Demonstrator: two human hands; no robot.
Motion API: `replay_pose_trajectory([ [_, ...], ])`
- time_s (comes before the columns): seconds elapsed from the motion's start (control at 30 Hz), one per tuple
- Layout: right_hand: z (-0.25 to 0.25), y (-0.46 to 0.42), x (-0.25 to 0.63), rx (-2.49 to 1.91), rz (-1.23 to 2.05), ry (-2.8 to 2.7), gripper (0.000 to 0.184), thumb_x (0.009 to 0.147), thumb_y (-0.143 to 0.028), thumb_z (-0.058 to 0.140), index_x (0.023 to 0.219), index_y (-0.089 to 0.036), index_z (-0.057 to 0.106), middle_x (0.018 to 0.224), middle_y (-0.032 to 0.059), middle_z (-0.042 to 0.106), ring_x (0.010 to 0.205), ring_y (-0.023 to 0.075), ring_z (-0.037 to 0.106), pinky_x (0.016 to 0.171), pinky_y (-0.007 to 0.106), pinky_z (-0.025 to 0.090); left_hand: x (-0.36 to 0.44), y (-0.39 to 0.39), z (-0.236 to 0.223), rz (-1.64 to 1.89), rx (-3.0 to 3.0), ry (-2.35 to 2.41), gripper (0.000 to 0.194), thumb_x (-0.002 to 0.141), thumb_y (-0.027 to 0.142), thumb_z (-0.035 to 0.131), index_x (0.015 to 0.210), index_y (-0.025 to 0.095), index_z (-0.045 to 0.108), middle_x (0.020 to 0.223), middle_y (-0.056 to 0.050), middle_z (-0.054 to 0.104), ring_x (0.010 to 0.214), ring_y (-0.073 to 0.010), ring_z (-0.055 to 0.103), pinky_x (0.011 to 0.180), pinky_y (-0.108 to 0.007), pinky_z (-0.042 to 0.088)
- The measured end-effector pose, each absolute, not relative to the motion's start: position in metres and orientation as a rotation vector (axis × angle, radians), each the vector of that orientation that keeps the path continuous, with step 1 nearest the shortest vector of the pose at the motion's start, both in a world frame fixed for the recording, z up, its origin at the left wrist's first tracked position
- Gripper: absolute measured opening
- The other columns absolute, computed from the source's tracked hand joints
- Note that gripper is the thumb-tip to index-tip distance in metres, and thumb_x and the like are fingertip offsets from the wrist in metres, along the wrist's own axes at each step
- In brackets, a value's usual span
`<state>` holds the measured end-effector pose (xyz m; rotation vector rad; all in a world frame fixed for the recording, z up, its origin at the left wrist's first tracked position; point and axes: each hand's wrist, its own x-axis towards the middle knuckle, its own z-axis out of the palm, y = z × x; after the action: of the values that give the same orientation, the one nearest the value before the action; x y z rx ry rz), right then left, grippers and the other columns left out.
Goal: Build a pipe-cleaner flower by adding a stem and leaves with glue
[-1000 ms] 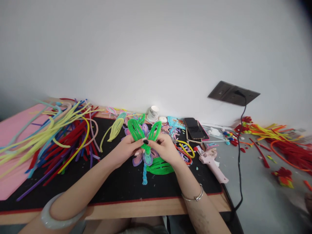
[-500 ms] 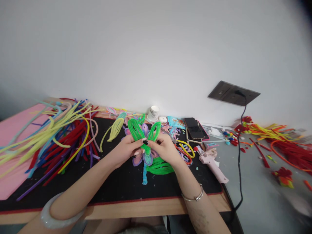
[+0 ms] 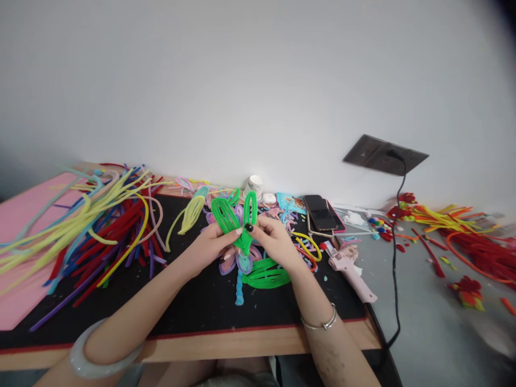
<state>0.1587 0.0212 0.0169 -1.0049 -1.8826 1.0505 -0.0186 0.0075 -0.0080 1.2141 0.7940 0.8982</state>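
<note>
Between both hands is a green pipe-cleaner leaf (image 3: 226, 216) made of looped strands, its loops split into two parts that point up. My left hand (image 3: 215, 242) is closed on its left and lower part. My right hand (image 3: 272, 239) pinches the narrower loop on the right, thumb in front. Behind and below lies a pipe-cleaner flower (image 3: 244, 263) with purple and pink petals, partly hidden by the hands. A blue twisted stem (image 3: 239, 290) runs down from it. Another green leaf (image 3: 266, 274) lies beside the stem on the black mat (image 3: 189, 306).
Loose pipe cleaners (image 3: 116, 226) and pink sheets (image 3: 28, 269) cover the left side. A yellow looped piece (image 3: 192, 214), a paper cup (image 3: 255, 185) and phones (image 3: 320, 212) are farther back. At right lie a glue gun (image 3: 352, 274), a hanging cord (image 3: 395, 269) and red pipe cleaners (image 3: 479, 252).
The right loop of the green leaf has swung left and upright, closer to the left part. My right thumb has moved slightly up and right along it.
</note>
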Motion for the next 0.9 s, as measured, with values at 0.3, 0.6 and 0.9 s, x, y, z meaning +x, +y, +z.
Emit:
replay_pose_trajectory([
  [0.3, 0.025, 0.024, 0.164, -0.961, 1.007, -1.933, 0.033, 0.088, -0.033, 0.049, 0.062, -0.021, 0.033, 0.06, -0.0059, 0.029, 0.056, 0.0101, 0.029, 0.054, 0.024, 0.024, -0.025, 0.007, 0.002, 0.941, 1.231, 0.828, 0.028, 0.082, 0.042, 0.059, 0.075, 0.015, 0.056, 0.051, 0.004, 0.048, 0.046, -0.0089, 0.041, 0.047, -0.023, 0.03],
  [0.6, 0.047, 0.008, 0.155, -0.941, 0.862, -2.21, 0.03, 0.091, -0.022, 0.043, 0.062, -0.02, 0.036, 0.058, -0.0054, 0.036, 0.056, 0.0101, 0.035, 0.055, 0.023, 0.027, -0.033, -0.011, 0.017, 1.023, 1.331, 1.047, 0.026, 0.075, 0.041, 0.068, 0.074, 0.016, 0.061, 0.053, 0.004, 0.051, 0.044, -0.0085, 0.04, 0.043, -0.021, 0.03],
  [0.9, 0.048, -0.035, 0.188, -1.158, 0.808, -1.947, 0.027, 0.091, -0.029, 0.044, 0.068, -0.018, 0.051, 0.061, -0.0029, 0.042, 0.058, 0.0118, 0.038, 0.055, 0.025, 0.028, -0.04, -0.056, -0.005, 1.111, 1.387, 1.373, 0.022, 0.075, 0.038, 0.068, 0.068, 0.017, 0.063, 0.052, 0.002, 0.057, 0.049, -0.0141, 0.05, 0.049, -0.024, 0.038],
])
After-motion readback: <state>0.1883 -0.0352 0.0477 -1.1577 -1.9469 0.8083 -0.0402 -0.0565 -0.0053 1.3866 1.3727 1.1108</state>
